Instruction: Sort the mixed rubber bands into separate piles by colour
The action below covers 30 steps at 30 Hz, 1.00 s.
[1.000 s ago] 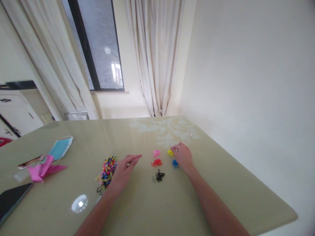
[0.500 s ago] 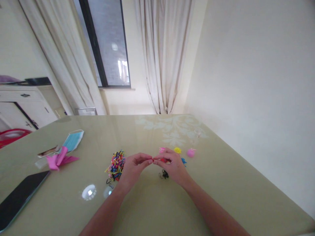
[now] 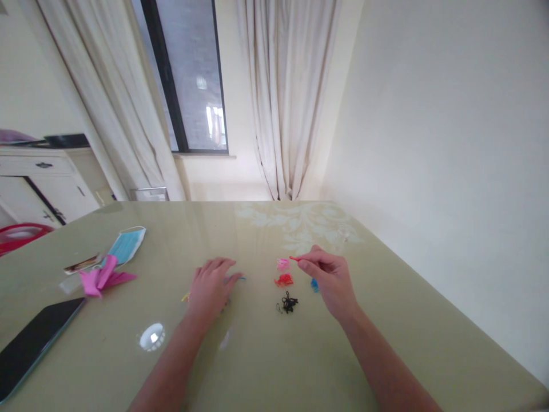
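My right hand (image 3: 328, 277) pinches a red rubber band (image 3: 294, 258) between thumb and fingertips, held above the sorted heaps. Below and to its left lie small heaps of pink rubber bands (image 3: 283, 264), red rubber bands (image 3: 283, 280) and black rubber bands (image 3: 289, 302). Blue rubber bands (image 3: 314, 285) show partly behind the right hand. Over the mixed pile, my left hand (image 3: 210, 289) is palm down with thumb and fingers apart. It hides most of that pile; a blue band (image 3: 242, 278) pokes out by its thumb.
On the left of the glossy table (image 3: 257, 366) lie a dark phone (image 3: 40, 343), a folded pink paper piece (image 3: 105, 278) and a blue face mask (image 3: 127, 245). A wall (image 3: 450, 171) runs along the table's right side.
My hands were together at the middle, both at a small red band. Now they are apart: the right has moved right with the red band, the left has moved left over the mixed pile.
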### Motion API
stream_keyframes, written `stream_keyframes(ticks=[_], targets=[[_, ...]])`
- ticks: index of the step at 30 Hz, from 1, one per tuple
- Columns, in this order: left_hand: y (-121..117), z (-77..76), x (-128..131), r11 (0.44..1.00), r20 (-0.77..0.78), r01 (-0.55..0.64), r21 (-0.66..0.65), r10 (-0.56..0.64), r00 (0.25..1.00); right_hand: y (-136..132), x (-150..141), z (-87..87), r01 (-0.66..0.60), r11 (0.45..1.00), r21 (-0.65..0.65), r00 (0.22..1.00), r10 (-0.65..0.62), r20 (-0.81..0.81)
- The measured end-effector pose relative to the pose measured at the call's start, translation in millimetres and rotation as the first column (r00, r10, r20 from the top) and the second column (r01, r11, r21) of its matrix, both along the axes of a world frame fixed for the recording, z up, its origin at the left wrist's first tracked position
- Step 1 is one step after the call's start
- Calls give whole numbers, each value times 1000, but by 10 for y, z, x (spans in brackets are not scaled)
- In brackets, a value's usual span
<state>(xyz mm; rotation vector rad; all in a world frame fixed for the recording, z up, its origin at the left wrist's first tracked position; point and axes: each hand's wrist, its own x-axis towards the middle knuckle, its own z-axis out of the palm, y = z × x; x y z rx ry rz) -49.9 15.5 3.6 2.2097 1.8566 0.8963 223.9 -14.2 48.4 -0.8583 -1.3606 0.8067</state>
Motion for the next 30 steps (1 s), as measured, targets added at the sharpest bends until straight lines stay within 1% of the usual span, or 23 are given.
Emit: stream_keyframes(ticks=[1, 2, 4, 7, 9, 10, 11, 12, 14, 15, 17, 19, 21, 22, 23, 25, 28, 30], targets=[[19, -20, -73, 996, -121, -87, 8, 88, 989, -4, 38, 22, -5, 1000, 10, 1000, 6, -28], [34, -40, -130, 990, -207, -140, -4, 136, 969, -7, 65, 36, -8, 1000, 17, 999, 9, -44], [53, -68, -195, 979, -300, -197, -55, 172, 938, -8, 92, 46, -6, 1000, 14, 999, 7, -46], [68, -67, -203, 973, -330, -198, -115, 150, 932, 8, 96, 37, 20, 1000, 2, 1000, -20, 5], [78, -57, -195, 975, -327, -185, -123, 136, 935, 36, 94, 14, 64, 998, 2, 992, -63, 111], [84, -56, -195, 976, -318, -178, -122, 132, 939, 57, 94, -7, 91, 996, 6, 976, -91, 196], [92, -61, -199, 978, -302, -172, -117, 130, 945, 81, 93, -36, 118, 993, 12, 947, -117, 300], [102, -70, -206, 980, -278, -167, -108, 131, 952, 109, 91, -73, 141, 990, 16, 901, -135, 411], [126, -94, -224, 984, -209, -162, -74, 143, 967, 167, 80, -167, 167, 986, 15, 777, -141, 614], [138, -105, -231, 986, -166, -156, -50, 146, 975, 195, 71, -219, 171, 985, 6, 712, -128, 690], [159, -116, -233, 992, -56, -123, -21, 122, 991, 246, 53, -318, 178, 984, -13, 606, -99, 789], [167, -106, -212, 997, 83, -66, -41, 70, 994, 284, 41, -394, 179, 984, -19, 529, -79, 845], [158, -79, -166, 996, 243, -5, -86, 26, 970, 308, 40, -438, 178, 984, -21, 480, -68, 875], [149, -61, -135, 994, 322, 26, -104, 8, 947, 314, 43, -449, 177, 984, -22, 470, -65, 880], [137, -43, -101, 992, 398, 57, -114, -7, 917, 316, 47, -453, 176, 984, -24, 474, -63, 878], [111, -11, -25, 986, 531, 118, -114, -40, 847, 306, 46, -446, 170, 985, -22, 526, -72, 847], [67, 9, 101, 973, 680, 205, -104, -80, 728, 259, -5, -410, 133, 991, -9, 674, -84, 734], [33, 1, 187, 954, 749, 280, -104, -110, 653, 210, -78, -381, 93, 995, -19, 775, -60, 629]])
